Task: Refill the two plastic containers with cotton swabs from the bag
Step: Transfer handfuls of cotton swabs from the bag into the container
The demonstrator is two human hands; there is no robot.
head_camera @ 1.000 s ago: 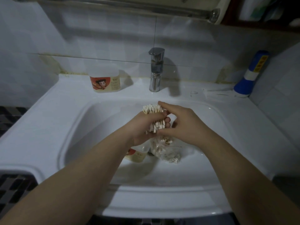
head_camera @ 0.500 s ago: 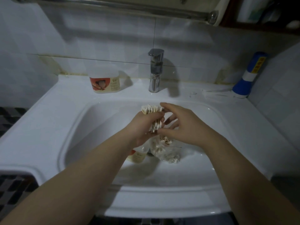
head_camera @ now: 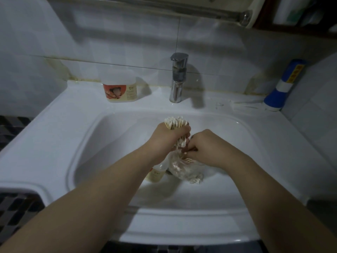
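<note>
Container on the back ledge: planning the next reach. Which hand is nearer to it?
Left. The left hand, gripping a swab bundle, is over the basin in front and right of the container; the right hand is farther right, at the bag.

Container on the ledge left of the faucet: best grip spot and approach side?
Grip the container round its labelled lower body, coming from the front. It stands upright close to the wall, with the faucet to its right, so the front is the open side. The frosted top may be a lid; I'd avoid pulling there.
</note>
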